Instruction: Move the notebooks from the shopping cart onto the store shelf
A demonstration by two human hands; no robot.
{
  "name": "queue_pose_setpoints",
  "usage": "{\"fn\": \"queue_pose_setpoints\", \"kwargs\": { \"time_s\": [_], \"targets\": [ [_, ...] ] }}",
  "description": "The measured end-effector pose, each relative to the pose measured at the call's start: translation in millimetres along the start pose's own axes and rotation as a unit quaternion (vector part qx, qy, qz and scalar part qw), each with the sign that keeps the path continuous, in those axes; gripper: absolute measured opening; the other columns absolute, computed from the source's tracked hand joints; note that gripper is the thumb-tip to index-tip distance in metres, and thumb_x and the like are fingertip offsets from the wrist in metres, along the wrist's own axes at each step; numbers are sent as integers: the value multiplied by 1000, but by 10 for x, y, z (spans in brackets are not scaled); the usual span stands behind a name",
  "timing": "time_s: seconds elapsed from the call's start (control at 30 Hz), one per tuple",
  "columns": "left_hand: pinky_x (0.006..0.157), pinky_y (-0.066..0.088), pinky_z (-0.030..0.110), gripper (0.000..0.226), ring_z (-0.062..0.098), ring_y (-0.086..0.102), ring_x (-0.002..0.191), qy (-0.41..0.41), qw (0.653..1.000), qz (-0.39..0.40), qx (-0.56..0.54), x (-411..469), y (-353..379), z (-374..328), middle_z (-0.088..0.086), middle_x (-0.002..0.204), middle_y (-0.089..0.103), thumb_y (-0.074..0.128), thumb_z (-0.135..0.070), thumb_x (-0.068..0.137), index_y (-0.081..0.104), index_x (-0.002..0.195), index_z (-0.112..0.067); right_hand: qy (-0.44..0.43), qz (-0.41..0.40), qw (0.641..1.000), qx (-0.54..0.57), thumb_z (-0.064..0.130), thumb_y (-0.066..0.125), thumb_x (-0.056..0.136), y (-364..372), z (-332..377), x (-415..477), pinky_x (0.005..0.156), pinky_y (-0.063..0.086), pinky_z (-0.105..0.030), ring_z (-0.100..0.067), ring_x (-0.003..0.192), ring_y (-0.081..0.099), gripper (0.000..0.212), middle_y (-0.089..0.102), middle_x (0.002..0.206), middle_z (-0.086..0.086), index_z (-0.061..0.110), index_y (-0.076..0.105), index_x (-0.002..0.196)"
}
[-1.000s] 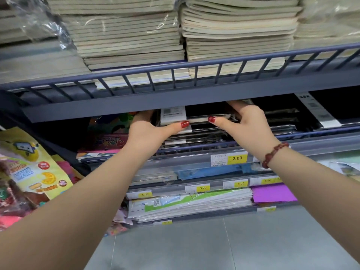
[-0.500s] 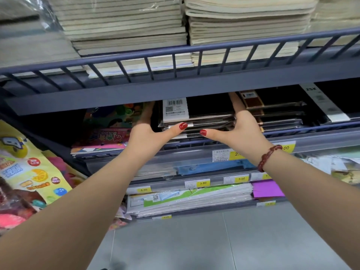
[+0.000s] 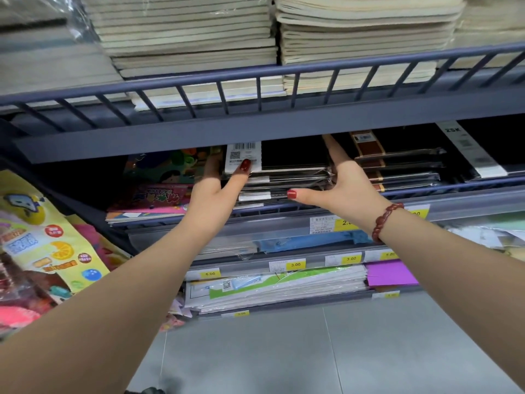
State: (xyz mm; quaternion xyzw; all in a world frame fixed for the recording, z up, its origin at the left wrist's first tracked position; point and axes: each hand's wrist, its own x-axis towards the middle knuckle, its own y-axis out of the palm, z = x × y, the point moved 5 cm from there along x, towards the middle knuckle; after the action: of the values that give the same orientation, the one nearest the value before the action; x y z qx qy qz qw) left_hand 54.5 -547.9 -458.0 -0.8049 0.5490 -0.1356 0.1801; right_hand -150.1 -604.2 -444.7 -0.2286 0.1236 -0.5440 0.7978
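A stack of black wrapped notebooks (image 3: pixel 292 155) lies on the second shelf (image 3: pixel 454 203), its top one bearing a white barcode label (image 3: pixel 241 152). My left hand (image 3: pixel 213 194) holds the stack's left end, thumb pressed down on the label, fingers hidden beside the stack. My right hand (image 3: pixel 346 186) lies flat against the stack's right side, fingers stretched into the shelf and thumb spread along the front edge. The shopping cart is out of sight.
The upper shelf rail (image 3: pixel 284 72) with piles of cream notebooks (image 3: pixel 199 38) hangs just above my hands. Black and brown notebooks (image 3: pixel 397 163) sit right of the stack, colourful children's books (image 3: pixel 159 194) to the left. Hanging packets (image 3: pixel 42 240) crowd the left; grey floor (image 3: pixel 284 351) lies below.
My left thumb has moved from the front of the stack up onto the top label. My right hand has slid deeper along the stack's right side.
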Motion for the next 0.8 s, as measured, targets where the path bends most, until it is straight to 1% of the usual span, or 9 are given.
{"fn": "queue_pose_setpoints", "kwargs": {
  "time_s": [0.07, 0.13, 0.2, 0.3, 0.37, 0.47, 0.6, 0.7, 0.8],
  "targets": [
    [54, 43, 23, 61, 15, 51, 64, 6, 1000, -3, 27, -10, -14, -10, 14, 86, 63, 50, -47, 91, 29, 143, -24, 18, -5, 1000, 4, 44, 64, 82, -2, -13, -9, 72, 41, -17, -6, 85, 54, 90, 58, 106, -1, 29, 7, 151],
    [59, 47, 29, 79, 21, 55, 66, 30, 998, 10, 45, -30, -10, -32, 1, 87, 63, 55, -53, 86, 16, 148, -25, 32, -13, 999, -9, 46, 49, 90, -5, -36, -17, 45, 34, -22, -4, 45, 35, 77, 47, 65, -6, 29, 5, 151],
    [67, 49, 28, 96, 15, 57, 71, 42, 997, 23, 63, -42, -5, -36, -8, 91, 59, 64, -54, 78, 7, 149, -23, 37, -18, 999, -20, 45, 44, 93, -12, -62, -12, 37, 25, -19, -4, 33, 27, 72, 33, 51, -2, 26, 5, 151],
    [76, 46, 19, 95, 8, 58, 85, 55, 996, 18, 71, -46, -5, -28, -9, 102, 60, 72, -46, 74, 15, 147, -26, 37, -27, 998, -31, 44, 44, 94, -21, -56, -22, 34, 23, -15, -5, 31, 29, 71, 28, 47, 3, 21, 8, 151],
    [84, 49, 27, 90, 15, 60, 101, 67, 996, -7, 65, -76, -17, -21, -2, 119, 62, 74, -40, 75, 21, 147, -29, 23, -38, 998, -43, 43, 45, 93, -26, -48, -38, 35, 22, -14, -6, 33, 30, 70, 29, 47, 3, 19, 12, 150],
    [82, 48, 29, 88, 17, 57, 102, 78, 994, -30, 72, -152, -17, -10, -1, 120, 61, 73, -41, 77, 21, 147, -36, 20, -62, 997, -37, 40, 47, 93, -48, -77, -74, 35, 25, -13, -8, 43, 29, 66, 34, 49, 5, 18, 20, 149],
    [71, 48, 23, 86, 10, 52, 78, 83, 993, -47, 73, -167, -32, 0, -5, 110, 60, 73, -42, 76, 23, 146, -42, 15, -80, 995, -52, 41, 46, 93, -63, -86, -85, 35, 26, -14, -11, 44, 29, 63, 33, 48, 3, 16, 26, 148],
    [69, 53, 33, 82, 19, 53, 72, 78, 992, -48, 84, -169, -42, -2, -1, 106, 61, 71, -45, 76, 27, 145, -38, 13, -80, 994, -69, 43, 47, 92, -38, -100, -98, 35, 27, -16, -9, 42, 30, 67, 33, 48, 2, 16, 22, 148],
    [52, 46, 37, 74, 20, 44, 55, 81, 991, -28, 102, -150, -53, 15, 9, 74, 59, 56, -50, 83, 25, 147, -31, 7, -87, 993, -84, 44, 47, 91, -4, -115, -130, 36, 28, -19, -7, 37, 32, 70, 34, 49, 2, 16, 20, 149]
  ]
}}
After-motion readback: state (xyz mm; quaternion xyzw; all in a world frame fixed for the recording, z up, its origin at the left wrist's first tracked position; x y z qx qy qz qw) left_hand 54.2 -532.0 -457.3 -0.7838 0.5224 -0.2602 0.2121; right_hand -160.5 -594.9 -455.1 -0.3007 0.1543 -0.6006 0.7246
